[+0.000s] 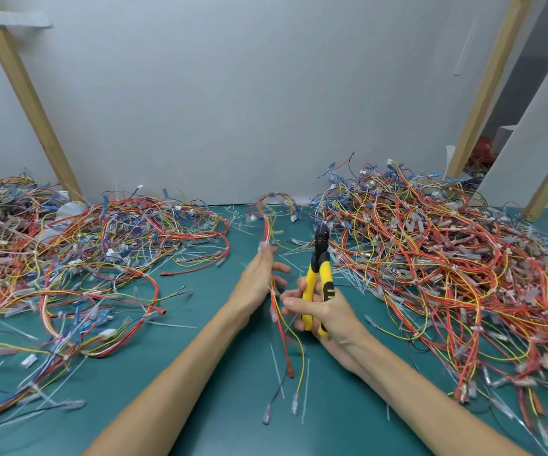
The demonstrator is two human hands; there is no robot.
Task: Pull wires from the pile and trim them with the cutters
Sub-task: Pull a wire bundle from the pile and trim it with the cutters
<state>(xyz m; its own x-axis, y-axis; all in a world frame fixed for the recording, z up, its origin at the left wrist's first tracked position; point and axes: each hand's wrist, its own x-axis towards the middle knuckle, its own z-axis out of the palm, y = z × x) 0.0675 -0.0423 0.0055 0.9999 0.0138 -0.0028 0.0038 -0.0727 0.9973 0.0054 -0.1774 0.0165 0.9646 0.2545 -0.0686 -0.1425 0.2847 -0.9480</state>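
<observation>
Red-yellow wires [278, 315] between hands; left hand [256, 281] flat-fingered, right hand [328, 314] gripping cutters [319, 258]

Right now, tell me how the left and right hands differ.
The left hand has straight fingers lying along the wires; the right hand has curled fingers gripping the cutters. The left hand reaches farther forward than the right hand. Both are bare, over the table.

A pale grey wall [249, 93] (slanted wooden posts [29, 97]) backs a teal table [220, 406].
</observation>
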